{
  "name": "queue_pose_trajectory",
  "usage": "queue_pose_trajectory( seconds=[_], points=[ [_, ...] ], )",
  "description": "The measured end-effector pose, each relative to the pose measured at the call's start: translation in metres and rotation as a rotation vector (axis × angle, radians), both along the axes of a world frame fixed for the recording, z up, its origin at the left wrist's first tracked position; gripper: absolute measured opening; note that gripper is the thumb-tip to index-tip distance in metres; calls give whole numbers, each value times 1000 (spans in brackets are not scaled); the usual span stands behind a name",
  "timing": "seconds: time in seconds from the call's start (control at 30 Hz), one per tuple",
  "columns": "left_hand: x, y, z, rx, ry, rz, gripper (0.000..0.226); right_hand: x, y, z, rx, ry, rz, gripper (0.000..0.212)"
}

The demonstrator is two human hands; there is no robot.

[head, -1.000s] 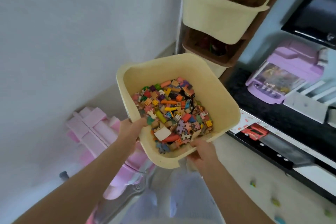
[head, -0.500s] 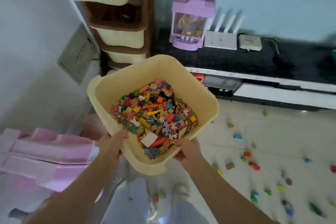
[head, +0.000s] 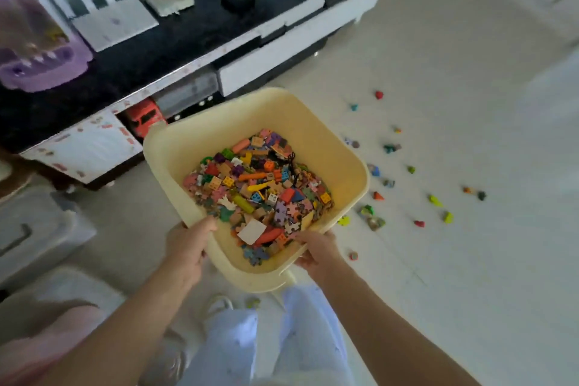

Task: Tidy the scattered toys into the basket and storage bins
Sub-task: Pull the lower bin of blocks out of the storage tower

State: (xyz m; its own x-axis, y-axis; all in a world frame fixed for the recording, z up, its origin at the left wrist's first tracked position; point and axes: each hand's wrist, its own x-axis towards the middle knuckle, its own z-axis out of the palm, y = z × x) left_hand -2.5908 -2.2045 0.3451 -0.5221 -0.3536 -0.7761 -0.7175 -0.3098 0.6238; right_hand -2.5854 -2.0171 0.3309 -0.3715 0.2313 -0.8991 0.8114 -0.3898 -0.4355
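I carry a cream plastic storage bin (head: 338, 147) in front of me above the floor. It holds a heap of small toys (head: 260, 191): coloured bricks and puzzle pieces. My left hand (head: 186, 247) grips the bin's near left rim. My right hand (head: 316, 249) grips the near right rim. Several small coloured toys (head: 404, 178) lie scattered on the white floor to the right of the bin.
A low black-and-white TV cabinet (head: 282, 37) runs across the top, with a purple toy machine (head: 34, 50), a white router (head: 109, 19) and a red toy truck (head: 144, 117) in its shelf. A grey lidded box (head: 34, 229) stands at left. My legs and shoes show below.
I have turned right with the bin in both hands: the stacked bins and pink toy left the view, and the cabinet and the toy-strewn floor came in.
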Motion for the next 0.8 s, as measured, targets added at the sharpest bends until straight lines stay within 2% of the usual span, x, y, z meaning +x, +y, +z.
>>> queue_pose_trajectory(
  seconds=[0.1, 0.27, 0.4, 0.5, 0.57, 0.63, 0.7, 0.8],
  points=[
    [-4, 14, 2, 38, 9, -156, 14, 27, 12, 2, -8, 24, -135, 32],
    [0, 58, 10, 17, 3, -367, 15, 71, 41, 10, -19, 41, -359, 38],
    [11, 103, 7, 8, -23, -543, 22, 104, 81, 8, -9, 43, -482, 38],
    [20, 144, -3, 72, -54, -706, 16, 129, 125, -2, 22, 33, -520, 39],
    [21, 175, -18, 104, -52, -742, 16, 148, 168, -15, 63, 17, -509, 36],
    [6, 202, -45, 80, -31, -673, 26, 164, 211, -34, 102, 7, -474, 33],
    [-8, 219, -75, 32, -106, -587, 31, 178, 245, -52, 152, 7, -425, 36],
    [-14, 252, -129, 28, -276, -663, 11, 201, 293, -93, 199, -12, -365, 39]
  ],
)
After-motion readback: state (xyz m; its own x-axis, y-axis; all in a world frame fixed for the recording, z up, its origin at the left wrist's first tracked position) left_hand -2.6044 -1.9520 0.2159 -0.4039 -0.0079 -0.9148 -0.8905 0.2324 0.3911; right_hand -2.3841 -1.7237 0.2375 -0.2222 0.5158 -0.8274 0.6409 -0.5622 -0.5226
